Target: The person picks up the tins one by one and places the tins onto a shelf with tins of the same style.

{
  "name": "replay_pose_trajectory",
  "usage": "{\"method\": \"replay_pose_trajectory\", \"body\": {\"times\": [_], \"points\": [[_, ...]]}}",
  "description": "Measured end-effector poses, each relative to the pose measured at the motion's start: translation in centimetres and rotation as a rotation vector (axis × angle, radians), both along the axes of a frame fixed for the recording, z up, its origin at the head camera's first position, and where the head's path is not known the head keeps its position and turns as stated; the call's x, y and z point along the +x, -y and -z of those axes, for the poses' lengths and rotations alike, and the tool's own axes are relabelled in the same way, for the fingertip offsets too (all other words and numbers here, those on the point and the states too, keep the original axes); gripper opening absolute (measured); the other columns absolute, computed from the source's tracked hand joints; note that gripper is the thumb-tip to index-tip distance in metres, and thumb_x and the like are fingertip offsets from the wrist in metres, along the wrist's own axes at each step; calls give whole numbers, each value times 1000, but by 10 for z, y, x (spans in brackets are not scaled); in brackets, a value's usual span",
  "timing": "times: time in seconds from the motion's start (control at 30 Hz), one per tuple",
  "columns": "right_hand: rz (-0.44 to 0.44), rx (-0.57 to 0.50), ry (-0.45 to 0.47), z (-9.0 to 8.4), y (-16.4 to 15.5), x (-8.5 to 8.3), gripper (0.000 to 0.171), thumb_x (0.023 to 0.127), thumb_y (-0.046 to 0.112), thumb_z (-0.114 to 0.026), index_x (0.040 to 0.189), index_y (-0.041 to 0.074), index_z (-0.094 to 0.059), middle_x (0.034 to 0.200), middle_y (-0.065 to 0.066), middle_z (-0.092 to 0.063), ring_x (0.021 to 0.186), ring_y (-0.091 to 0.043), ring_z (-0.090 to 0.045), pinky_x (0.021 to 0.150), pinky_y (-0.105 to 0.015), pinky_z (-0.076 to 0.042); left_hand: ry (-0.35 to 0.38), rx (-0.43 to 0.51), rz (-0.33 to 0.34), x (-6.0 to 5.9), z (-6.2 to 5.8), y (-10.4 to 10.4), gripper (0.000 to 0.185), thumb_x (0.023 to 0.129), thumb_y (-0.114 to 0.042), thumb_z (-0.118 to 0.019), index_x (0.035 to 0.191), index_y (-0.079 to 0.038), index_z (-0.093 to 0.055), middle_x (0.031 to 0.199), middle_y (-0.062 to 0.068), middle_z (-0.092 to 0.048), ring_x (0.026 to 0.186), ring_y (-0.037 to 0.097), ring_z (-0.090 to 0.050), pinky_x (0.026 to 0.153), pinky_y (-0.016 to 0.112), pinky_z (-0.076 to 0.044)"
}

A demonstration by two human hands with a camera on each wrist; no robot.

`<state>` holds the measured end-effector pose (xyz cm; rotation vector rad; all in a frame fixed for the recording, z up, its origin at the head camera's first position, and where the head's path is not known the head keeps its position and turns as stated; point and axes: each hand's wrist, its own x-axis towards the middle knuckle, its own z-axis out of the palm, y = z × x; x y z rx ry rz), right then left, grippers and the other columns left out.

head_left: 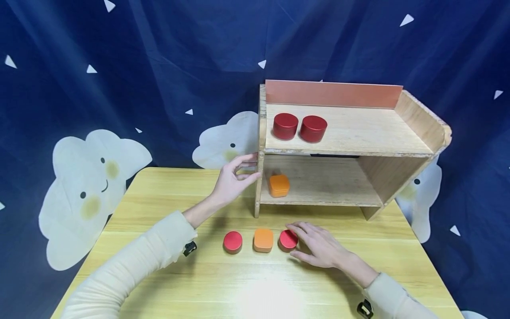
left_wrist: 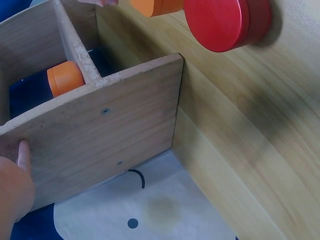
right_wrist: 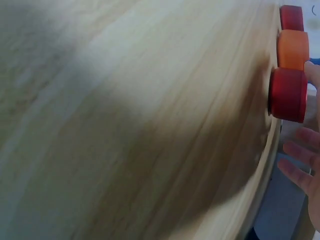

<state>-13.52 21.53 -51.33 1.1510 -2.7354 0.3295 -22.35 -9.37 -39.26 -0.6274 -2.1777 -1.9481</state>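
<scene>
The left hand (head_left: 233, 177) is reaching to the side of the shelf (head_left: 350, 128). Its fingers are stretching out, with a gap between them and the thumb, and they are touching the wood. The right hand (head_left: 318, 246) is reaching around a red tin (head_left: 288, 240) on the surface (head_left: 179, 283). Its fingers are spreading wide from the thumb, and the tin is sitting in the gap. The tips are coming very close, but I cannot quite tell if they are touching it.

An orange tin (head_left: 263, 239) is sitting next to that red tin, and another red tin (head_left: 233, 241) is sitting at the far end of the row, on the left hand's side. All three are standing apart, in front of the shelf.

The shelf is holding two big red tins (head_left: 285, 126) (head_left: 313, 129) side by side on its top board. A second orange tin (head_left: 279, 186) is resting on the lower board, near the side that the left hand is touching.
</scene>
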Motion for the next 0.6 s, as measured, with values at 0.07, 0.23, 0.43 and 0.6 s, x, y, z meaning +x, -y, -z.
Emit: {"method": "replay_pose_trajectory", "body": {"times": [0.07, 0.23, 0.43, 0.6], "points": [[0, 7, 6, 2, 1, -1, 76, 93, 54, -75, 154, 14, -53, 142, -5, -66, 124, -22, -68, 97, -48, -65, -2, 0, 1, 0, 0, 0, 53, 90, 5, -78, 140, 5, -61, 145, 22, -64, 127, 39, -65, 102, 48, -64], [-14, 14, 6, 6, 2, -5, 76, 93, 55, -74, 154, 14, -52, 140, -6, -66, 120, -22, -70, 92, -45, -66, -7, 6, 8, 0, 1, 0, 53, 90, 6, -78, 140, 5, -61, 146, 22, -63, 127, 39, -65, 98, 34, -66], [-34, 36, 0, 8, 4, -8, 74, 94, 55, -72, 154, 15, -52, 139, -5, -66, 118, -20, -70, 90, -42, -67, -9, 4, 7, 1, 0, 0, 53, 90, 6, -78, 140, 5, -61, 146, 22, -63, 127, 39, -65, 100, 39, -66], [-50, 66, -6, 8, 4, -10, 67, 97, 54, -70, 151, 17, -56, 136, -2, -69, 119, -19, -69, 94, -40, -66, -5, 6, 4, 2, -1, 0, 53, 90, 6, -77, 141, 6, -60, 146, 23, -63, 127, 39, -65, 101, 46, -65]]}}
